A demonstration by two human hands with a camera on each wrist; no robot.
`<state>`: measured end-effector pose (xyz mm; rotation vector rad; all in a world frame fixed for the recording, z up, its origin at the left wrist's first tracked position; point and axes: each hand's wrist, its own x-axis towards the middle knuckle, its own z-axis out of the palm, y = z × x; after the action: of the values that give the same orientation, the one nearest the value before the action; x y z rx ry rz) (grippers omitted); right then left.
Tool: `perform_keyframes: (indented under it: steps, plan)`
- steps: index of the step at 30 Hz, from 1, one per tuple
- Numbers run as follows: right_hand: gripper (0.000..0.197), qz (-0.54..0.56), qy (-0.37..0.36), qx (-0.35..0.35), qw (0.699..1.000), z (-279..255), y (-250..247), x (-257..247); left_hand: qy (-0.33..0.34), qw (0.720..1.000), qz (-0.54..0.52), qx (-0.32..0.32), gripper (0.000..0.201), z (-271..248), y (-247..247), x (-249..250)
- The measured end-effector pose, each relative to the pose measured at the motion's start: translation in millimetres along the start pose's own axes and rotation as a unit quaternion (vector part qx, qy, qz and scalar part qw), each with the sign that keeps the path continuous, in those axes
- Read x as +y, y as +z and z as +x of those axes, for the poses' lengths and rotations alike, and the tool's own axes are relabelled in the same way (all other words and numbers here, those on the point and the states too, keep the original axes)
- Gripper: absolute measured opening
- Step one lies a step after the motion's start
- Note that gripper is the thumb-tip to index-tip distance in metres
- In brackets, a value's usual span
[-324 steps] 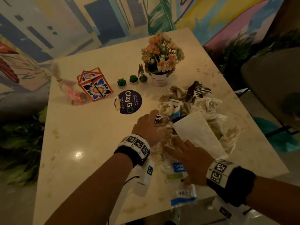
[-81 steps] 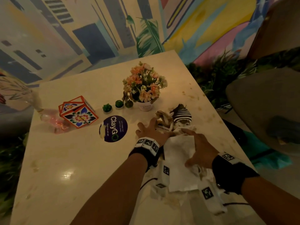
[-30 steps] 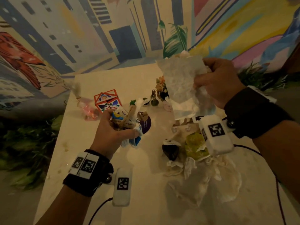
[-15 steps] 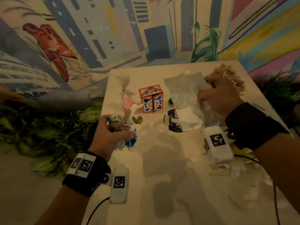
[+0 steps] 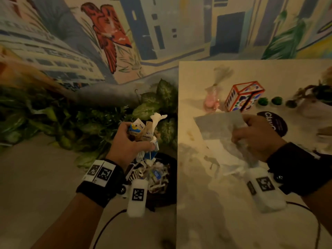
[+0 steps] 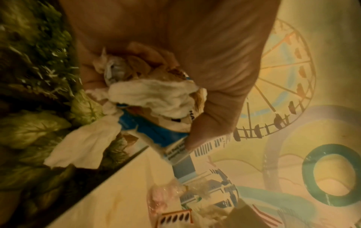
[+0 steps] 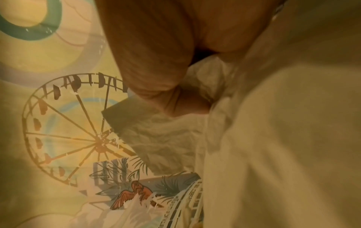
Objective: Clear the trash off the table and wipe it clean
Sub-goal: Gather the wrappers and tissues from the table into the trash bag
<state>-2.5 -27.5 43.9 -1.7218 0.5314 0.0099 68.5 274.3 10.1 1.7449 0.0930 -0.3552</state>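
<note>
My left hand (image 5: 129, 142) grips a wad of trash (image 5: 145, 130): crumpled tissue, brown paper and a blue-and-white wrapper (image 6: 154, 106). It hangs beyond the table's left edge, above a dark bin (image 5: 159, 178) on the floor that holds more wrappers. My right hand (image 5: 251, 135) grips a large white paper sheet (image 5: 219, 126) over the left part of the pale table (image 5: 233, 221). In the right wrist view the fingers (image 7: 156, 74) are curled round the crumpled paper (image 7: 254, 138).
A painted cube box (image 5: 242, 97), a pink bagged item (image 5: 212, 101), small green cactus figures (image 5: 263, 101), a round dark sticker (image 5: 274, 123) and a flower pot (image 5: 321, 94) stand at the table's far side. Leafy plants (image 5: 89, 119) fill the floor at left, below a mural wall.
My left hand has carried the wad leftward, from over the table to past its edge above the bin. The right hand still holds the paper sheet, now lower. The view has swung left.
</note>
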Motion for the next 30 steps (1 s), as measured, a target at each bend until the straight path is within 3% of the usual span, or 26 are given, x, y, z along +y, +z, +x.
perform_keyframes:
  steps: [7, 15, 20, 25, 30]
  plan:
    - [0.042, 0.049, -0.014, -0.082, 0.995, 27, 64, -19, -0.072, 0.996, -0.005, 0.057, 0.065, 14, -41, -41]
    - [0.043, 0.065, 0.017, -0.115, 0.991, 49, 113, -21, -0.128, 0.989, -0.003, 0.079, 0.063, 38, -61, -89]
    - [0.041, 0.084, 0.047, -0.092, 0.991, 57, 152, -12, -0.149, 0.988, 0.006, 0.049, 0.055, 60, -80, -118]
    - [0.042, 0.109, 0.082, -0.034, 0.99, 59, 204, 4, -0.185, 0.983, 0.021, 0.006, 0.072, 87, -114, -152]
    - [0.041, 0.099, 0.12, 0.009, 0.988, 70, 272, 44, -0.212, 0.973, 0.079, -0.035, 0.075, 110, -152, -188]
